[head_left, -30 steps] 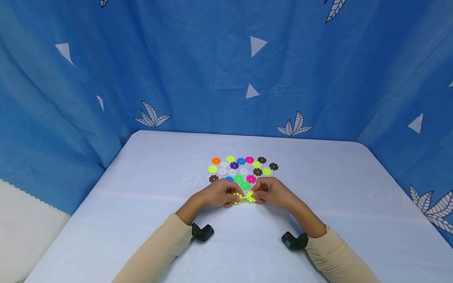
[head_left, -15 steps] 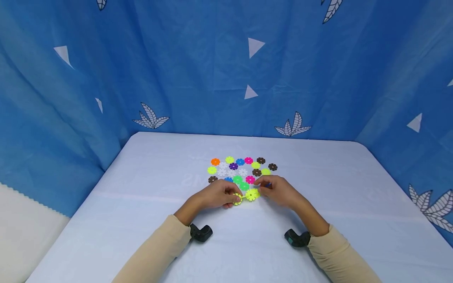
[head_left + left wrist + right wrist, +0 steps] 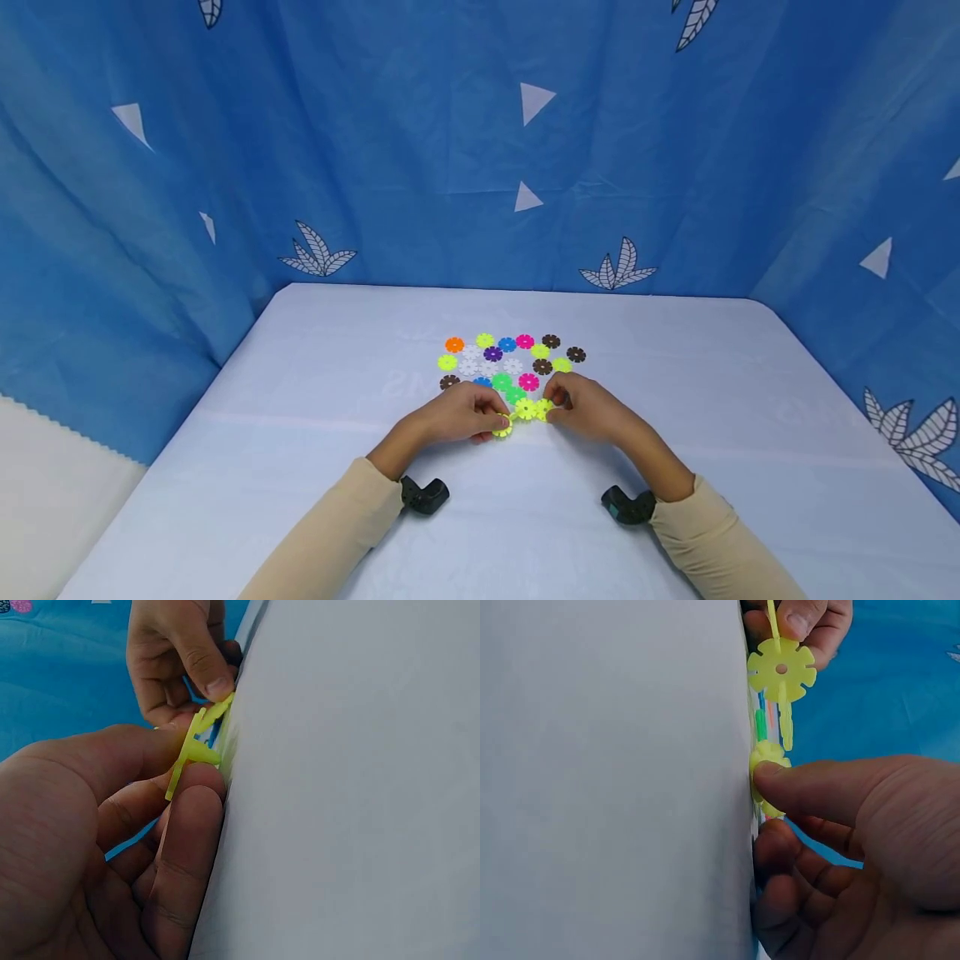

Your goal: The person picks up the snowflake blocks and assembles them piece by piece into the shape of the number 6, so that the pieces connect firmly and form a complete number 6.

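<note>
Both hands work on flat, notched yellow plastic discs at the near side of a group of coloured discs. My left hand (image 3: 457, 412) pinches a yellow disc (image 3: 502, 426) between thumb and fingers. Slotted onto it is another yellow disc (image 3: 781, 669), facing the right wrist camera, with an edge-on disc (image 3: 786, 724) projecting from it. My right hand (image 3: 592, 407) pinches a further yellow disc (image 3: 769, 754) under its thumb, right beside the joined ones. Whether that disc touches them I cannot tell. In the left wrist view, fingers partly cover the joined discs (image 3: 187, 754).
Beyond the hands lie several loose discs: orange (image 3: 454, 344), purple (image 3: 492, 354), pink (image 3: 528, 382), green (image 3: 502, 381), brown (image 3: 575, 354), blue and white. They rest on a white-covered table (image 3: 337, 350). A blue curtain (image 3: 420, 167) hangs behind it.
My right hand has come off the joined yellow discs, shifted slightly right, and now pinches a yellow disc at their right side. The left hand keeps its hold with little movement.
</note>
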`<state>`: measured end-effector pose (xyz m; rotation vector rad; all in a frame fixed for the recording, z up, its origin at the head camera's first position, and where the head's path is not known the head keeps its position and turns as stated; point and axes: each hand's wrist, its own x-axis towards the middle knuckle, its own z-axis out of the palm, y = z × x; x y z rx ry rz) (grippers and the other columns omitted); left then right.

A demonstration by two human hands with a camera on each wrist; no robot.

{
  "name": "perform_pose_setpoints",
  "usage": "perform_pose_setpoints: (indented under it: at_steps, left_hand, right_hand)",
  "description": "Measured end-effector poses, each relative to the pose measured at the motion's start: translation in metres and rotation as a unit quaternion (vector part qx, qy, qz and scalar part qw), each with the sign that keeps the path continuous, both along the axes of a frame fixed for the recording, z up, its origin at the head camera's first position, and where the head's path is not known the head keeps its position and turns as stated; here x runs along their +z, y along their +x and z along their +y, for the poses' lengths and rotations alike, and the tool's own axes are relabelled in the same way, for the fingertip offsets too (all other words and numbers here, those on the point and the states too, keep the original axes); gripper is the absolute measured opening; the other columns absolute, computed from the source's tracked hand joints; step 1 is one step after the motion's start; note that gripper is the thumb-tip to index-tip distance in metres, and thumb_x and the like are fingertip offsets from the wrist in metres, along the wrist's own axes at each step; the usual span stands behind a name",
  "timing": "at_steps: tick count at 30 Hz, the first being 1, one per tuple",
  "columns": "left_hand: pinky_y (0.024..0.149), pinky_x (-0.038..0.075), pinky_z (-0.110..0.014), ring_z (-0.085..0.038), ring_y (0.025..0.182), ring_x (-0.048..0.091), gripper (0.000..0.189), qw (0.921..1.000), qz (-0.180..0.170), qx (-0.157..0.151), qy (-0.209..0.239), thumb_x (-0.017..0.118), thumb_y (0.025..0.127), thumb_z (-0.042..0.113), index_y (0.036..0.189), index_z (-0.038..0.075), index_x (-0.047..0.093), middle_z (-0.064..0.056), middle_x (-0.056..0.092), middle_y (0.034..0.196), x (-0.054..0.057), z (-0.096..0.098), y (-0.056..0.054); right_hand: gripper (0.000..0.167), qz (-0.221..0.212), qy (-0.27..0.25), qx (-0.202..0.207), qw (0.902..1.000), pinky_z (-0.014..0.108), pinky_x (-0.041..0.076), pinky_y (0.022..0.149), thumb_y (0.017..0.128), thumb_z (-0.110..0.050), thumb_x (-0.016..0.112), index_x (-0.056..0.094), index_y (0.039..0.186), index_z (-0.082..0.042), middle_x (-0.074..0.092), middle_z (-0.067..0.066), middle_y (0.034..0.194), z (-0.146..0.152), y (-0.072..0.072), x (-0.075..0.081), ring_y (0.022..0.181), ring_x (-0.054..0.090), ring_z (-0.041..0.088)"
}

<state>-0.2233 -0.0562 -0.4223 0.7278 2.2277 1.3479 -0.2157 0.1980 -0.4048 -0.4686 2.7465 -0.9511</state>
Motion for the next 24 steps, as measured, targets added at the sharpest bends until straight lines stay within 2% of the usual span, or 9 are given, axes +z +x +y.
perform_pose_setpoints:
  at_steps: [8,17,24]
  left_hand:
    - [0.063,0.055,-0.031,-0.016,0.063,0.061,0.008,1.0,0.001,-0.002,0.002,0.072,0.096,0.018,0.094,0.011,0.074,-0.003,0.067,0.074,0.0004,0.0001,0.0]
    - [0.066,0.053,-0.031,-0.016,0.061,0.059,0.008,1.0,0.004,0.002,-0.001,0.069,0.098,0.017,0.1,0.011,0.073,-0.003,0.064,0.073,0.0017,-0.0004,0.001]
    - [0.068,0.051,-0.032,-0.015,0.061,0.058,0.009,0.9997,0.015,0.005,-0.017,0.067,0.098,0.019,0.103,0.014,0.074,-0.002,0.063,0.071,0.0017,0.0,0.0011]
  right_hand:
    - [0.019,0.002,-0.003,-0.019,0.9998,0.033,0.052,0.073,0.09,-0.001,0.074,0.058,0.095,-0.011,0.06,0.001,0.089,0.0034,0.0023,0.0073,0.084,0.055,0.021]
    - [0.021,-0.007,-0.027,0.01,0.9995,0.033,0.053,0.074,0.088,0.001,0.076,0.059,0.091,-0.012,0.061,0.0,0.085,0.0002,0.0047,0.0106,0.084,0.057,0.022]
    - [0.022,0.004,-0.032,0.017,0.9994,0.033,0.053,0.074,0.088,0.001,0.076,0.059,0.089,-0.012,0.06,-0.001,0.083,-0.0008,0.0056,0.0094,0.082,0.057,0.02]
